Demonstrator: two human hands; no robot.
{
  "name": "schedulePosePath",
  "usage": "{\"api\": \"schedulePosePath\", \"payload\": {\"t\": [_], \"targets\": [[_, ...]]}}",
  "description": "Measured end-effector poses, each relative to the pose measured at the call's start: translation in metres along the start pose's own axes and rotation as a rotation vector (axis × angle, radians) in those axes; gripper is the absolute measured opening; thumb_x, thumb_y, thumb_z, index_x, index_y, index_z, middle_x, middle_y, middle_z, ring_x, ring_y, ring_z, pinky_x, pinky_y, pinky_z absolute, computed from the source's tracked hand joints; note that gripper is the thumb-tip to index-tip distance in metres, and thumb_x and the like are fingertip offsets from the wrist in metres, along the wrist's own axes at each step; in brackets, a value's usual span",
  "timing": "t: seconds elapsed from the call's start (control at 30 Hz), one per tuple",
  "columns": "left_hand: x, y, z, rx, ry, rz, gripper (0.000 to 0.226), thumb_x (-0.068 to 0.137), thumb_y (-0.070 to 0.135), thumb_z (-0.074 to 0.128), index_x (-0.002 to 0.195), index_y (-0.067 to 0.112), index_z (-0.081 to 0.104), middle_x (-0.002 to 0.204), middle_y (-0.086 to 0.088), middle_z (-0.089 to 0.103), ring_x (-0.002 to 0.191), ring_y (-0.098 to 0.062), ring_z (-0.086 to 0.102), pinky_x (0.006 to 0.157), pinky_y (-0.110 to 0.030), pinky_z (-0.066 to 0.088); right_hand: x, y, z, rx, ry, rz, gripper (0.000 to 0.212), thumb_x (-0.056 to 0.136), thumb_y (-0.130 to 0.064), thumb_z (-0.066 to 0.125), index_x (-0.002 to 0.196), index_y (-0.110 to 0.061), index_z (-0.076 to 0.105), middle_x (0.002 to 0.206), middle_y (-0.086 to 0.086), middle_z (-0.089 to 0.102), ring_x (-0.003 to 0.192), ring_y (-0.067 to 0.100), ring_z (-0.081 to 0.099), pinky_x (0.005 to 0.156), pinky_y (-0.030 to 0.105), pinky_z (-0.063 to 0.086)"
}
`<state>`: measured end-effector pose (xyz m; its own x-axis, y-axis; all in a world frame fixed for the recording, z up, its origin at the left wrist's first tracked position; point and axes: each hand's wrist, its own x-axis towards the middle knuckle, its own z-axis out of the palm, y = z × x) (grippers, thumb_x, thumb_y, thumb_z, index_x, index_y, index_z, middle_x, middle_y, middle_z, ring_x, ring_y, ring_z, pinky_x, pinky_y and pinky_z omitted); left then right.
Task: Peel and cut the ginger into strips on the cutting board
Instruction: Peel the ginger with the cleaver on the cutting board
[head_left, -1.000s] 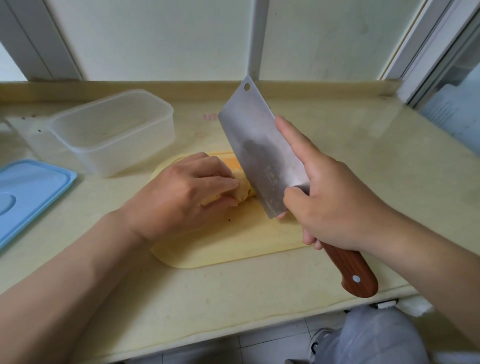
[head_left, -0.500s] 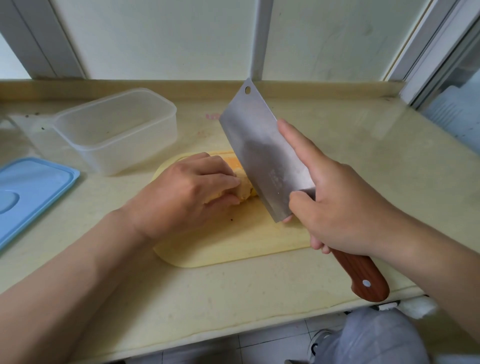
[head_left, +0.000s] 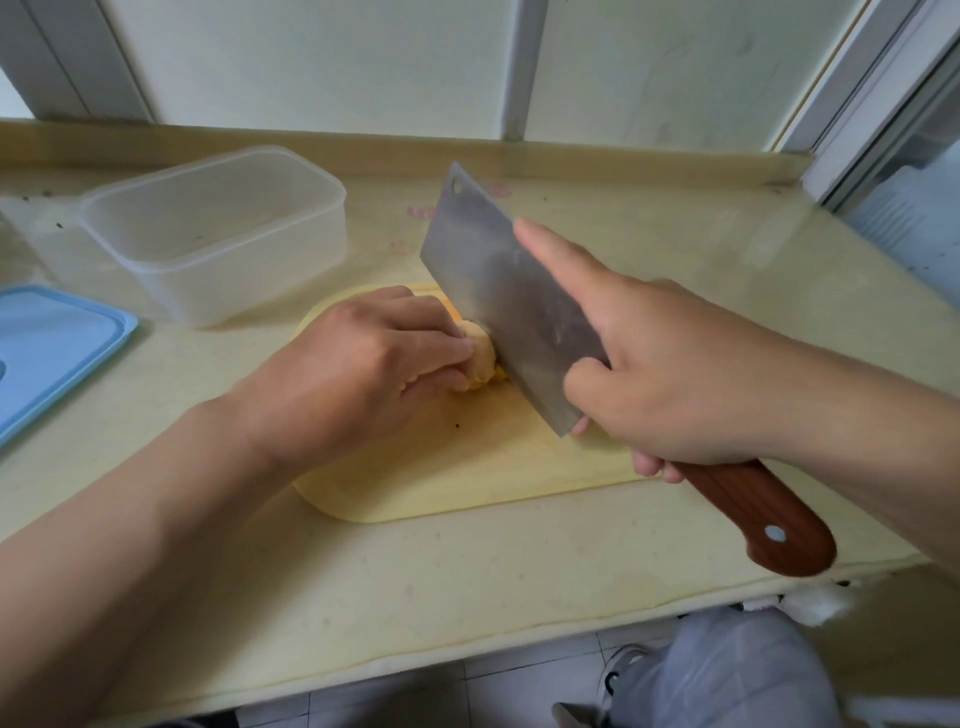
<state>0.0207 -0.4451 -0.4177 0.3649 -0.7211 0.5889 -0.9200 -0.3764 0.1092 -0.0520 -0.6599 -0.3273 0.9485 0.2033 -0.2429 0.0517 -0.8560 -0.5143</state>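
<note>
A pale yellow piece of ginger (head_left: 480, 358) lies on the yellow cutting board (head_left: 467, 467). My left hand (head_left: 363, 369) holds it down with curled fingers, covering most of it. My right hand (head_left: 670, 374) grips a steel cleaver (head_left: 506, 296) by its reddish-brown handle (head_left: 763, 525), the index finger stretched along the blade's flat side. The blade stands upright against the ginger's right end, right by my left fingertips.
An empty clear plastic container (head_left: 218, 228) stands on the counter left of the board. A blue lid (head_left: 47, 358) lies at the far left. The counter's front edge runs just below the board, with floor tiles and my legs beyond it.
The cleaver has shifted left and now meets the ginger's end. My left hand stays on the ginger.
</note>
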Motion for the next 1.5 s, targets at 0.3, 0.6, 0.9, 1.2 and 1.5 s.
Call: {"api": "schedulePosePath", "payload": {"t": [0.3, 0.6, 0.9, 1.2, 1.5], "targets": [[-0.001, 0.001, 0.000, 0.019, 0.028, 0.012, 0.014, 0.092, 0.012, 0.070, 0.097, 0.001, 0.077, 0.089, -0.011, 0.071, 0.067, -0.034, 0.062, 0.062, -0.042, 0.054, 0.024, -0.014, 0.004, -0.064, -0.053, 0.033, 0.097, 0.095, -0.007, 0.043, 0.155, -0.066, -0.007, 0.096, 0.005, 0.059, 0.042, 0.022, 0.065, 0.041, 0.035, 0.056], [-0.001, 0.000, -0.003, 0.022, 0.018, 0.034, 0.016, 0.093, 0.015, 0.069, 0.099, 0.004, 0.078, 0.088, -0.009, 0.070, 0.067, -0.029, 0.062, 0.065, -0.037, 0.052, 0.043, -0.018, 0.017, -0.094, -0.064, 0.013, 0.097, 0.097, -0.007, 0.043, 0.159, -0.058, -0.012, 0.093, 0.000, 0.050, 0.033, 0.014, 0.058, 0.040, 0.029, 0.052], [-0.004, -0.004, -0.003, 0.016, 0.039, -0.023, 0.017, 0.091, 0.017, 0.070, 0.098, 0.003, 0.078, 0.090, -0.011, 0.070, 0.072, -0.030, 0.066, 0.068, -0.038, 0.053, 0.021, -0.011, 0.019, -0.068, -0.065, 0.025, 0.096, 0.097, -0.009, 0.041, 0.157, -0.061, -0.014, 0.095, -0.001, 0.047, 0.047, 0.023, 0.067, 0.040, 0.032, 0.055], [-0.003, -0.004, -0.001, -0.019, 0.038, 0.004, 0.017, 0.088, 0.016, 0.073, 0.099, 0.004, 0.078, 0.091, -0.009, 0.071, 0.071, -0.029, 0.065, 0.065, -0.038, 0.054, 0.015, -0.006, 0.017, 0.031, -0.045, 0.062, 0.096, 0.095, -0.007, 0.043, 0.154, -0.068, -0.003, 0.094, 0.008, 0.064, 0.046, 0.021, 0.065, 0.046, 0.040, 0.061], [0.000, -0.001, -0.003, -0.045, 0.002, 0.048, 0.014, 0.094, 0.015, 0.068, 0.098, 0.005, 0.077, 0.096, -0.007, 0.070, 0.076, -0.029, 0.064, 0.068, -0.038, 0.053, -0.003, 0.007, 0.008, 0.179, 0.209, 0.006, 0.100, 0.093, -0.002, 0.043, 0.153, -0.070, 0.001, 0.075, 0.008, 0.072, 0.044, 0.024, 0.067, 0.045, 0.040, 0.060]]}}
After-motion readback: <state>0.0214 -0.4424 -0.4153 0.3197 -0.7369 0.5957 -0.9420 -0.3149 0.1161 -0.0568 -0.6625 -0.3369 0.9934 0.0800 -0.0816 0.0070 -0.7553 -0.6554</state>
